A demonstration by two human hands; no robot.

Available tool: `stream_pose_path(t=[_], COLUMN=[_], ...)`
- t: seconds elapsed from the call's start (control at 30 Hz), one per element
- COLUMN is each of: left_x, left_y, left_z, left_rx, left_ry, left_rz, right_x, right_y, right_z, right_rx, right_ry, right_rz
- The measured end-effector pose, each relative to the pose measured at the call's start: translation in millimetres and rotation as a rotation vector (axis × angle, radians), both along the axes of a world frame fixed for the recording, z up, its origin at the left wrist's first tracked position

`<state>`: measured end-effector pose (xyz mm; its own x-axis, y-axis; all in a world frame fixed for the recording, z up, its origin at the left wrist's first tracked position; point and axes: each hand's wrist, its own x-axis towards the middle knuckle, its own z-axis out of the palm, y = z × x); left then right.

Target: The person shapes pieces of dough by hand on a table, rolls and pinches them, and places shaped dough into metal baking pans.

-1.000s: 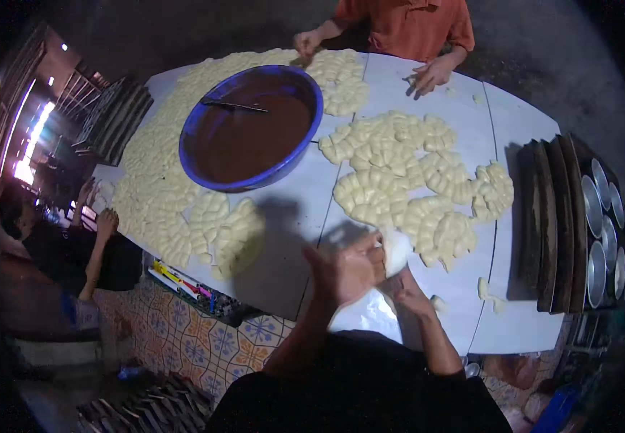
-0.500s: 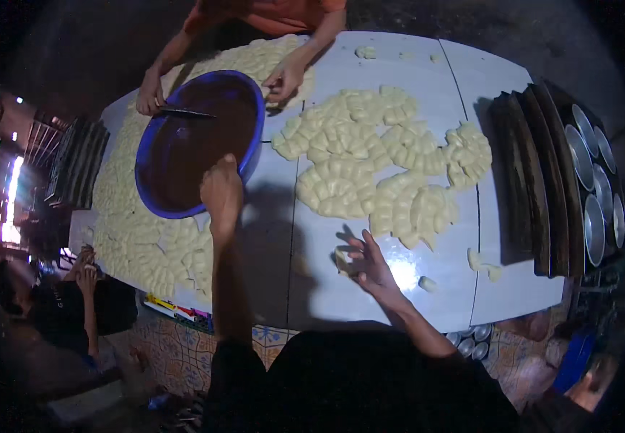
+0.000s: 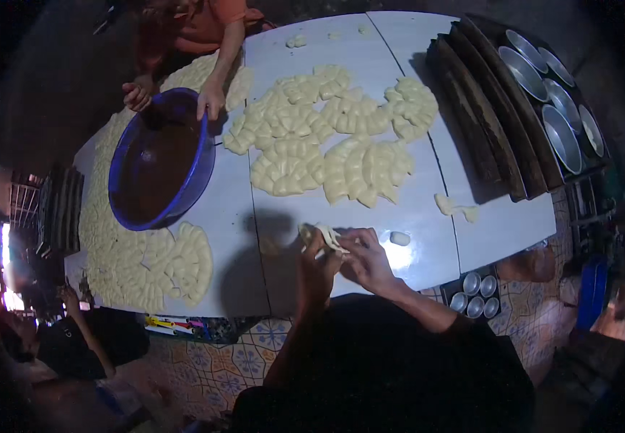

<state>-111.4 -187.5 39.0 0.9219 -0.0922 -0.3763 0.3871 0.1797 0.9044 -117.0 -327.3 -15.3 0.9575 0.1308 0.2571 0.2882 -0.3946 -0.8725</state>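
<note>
My left hand (image 3: 316, 268) and my right hand (image 3: 365, 258) meet low over the white tiled table (image 3: 496, 231), both closed on a pale piece of dough (image 3: 330, 238) with a ragged outline. Their fingertips partly hide it. To the right lies a small dough lump (image 3: 399, 238), and a thin torn scrap (image 3: 456, 211) is beyond it. Flattened, segmented pieces of dough (image 3: 359, 169) cover the middle of the table ahead of my hands.
A person in orange (image 3: 222, 22) grips a blue tub (image 3: 197, 173) of brown paste at back left. More dough (image 3: 125, 267) spreads around it. Dark trays (image 3: 482, 108) and round tins (image 3: 521, 76) stand at right, more tins (image 3: 474, 303) below. Another person (image 3: 74, 339) works at left.
My left hand has come back from the tub to join my right hand at the dough. The other person's hands have moved onto the tub. The view has shifted, moving the table up in the picture.
</note>
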Motion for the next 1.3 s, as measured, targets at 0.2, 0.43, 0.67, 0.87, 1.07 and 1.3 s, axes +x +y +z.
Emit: stream_pose_path(t=[0.2, 0.43, 0.67, 0.87, 1.07, 1.3], left_x=[-26, -34, -32, -18, 3, 51], left_y=[-27, -53, -46, -43, -21, -56], left_z=[-15, -29, -49, -48, -82, -74], left_rx=[-0.037, -0.073, 0.067, 0.331, 0.219, 0.161], left_ry=[-0.121, 0.049, -0.368, -0.544, -0.369, -0.474], left_rz=[-0.108, 0.058, -0.249, -0.090, 0.028, -0.128], right_x=[-13, -43, -41, -12, 19, 148], right_y=[-37, -57, -72, -97, -122, -157], right_z=[17, 23, -10, -14, -56, -42], right_rx=[0.556, 0.243, 0.631, 0.289, 0.332, -0.160], right_ry=[0.172, 0.189, 0.803, 0.364, 0.389, 0.073], right_rz=[-0.104, 0.006, 0.232, -0.166, -0.314, -0.268])
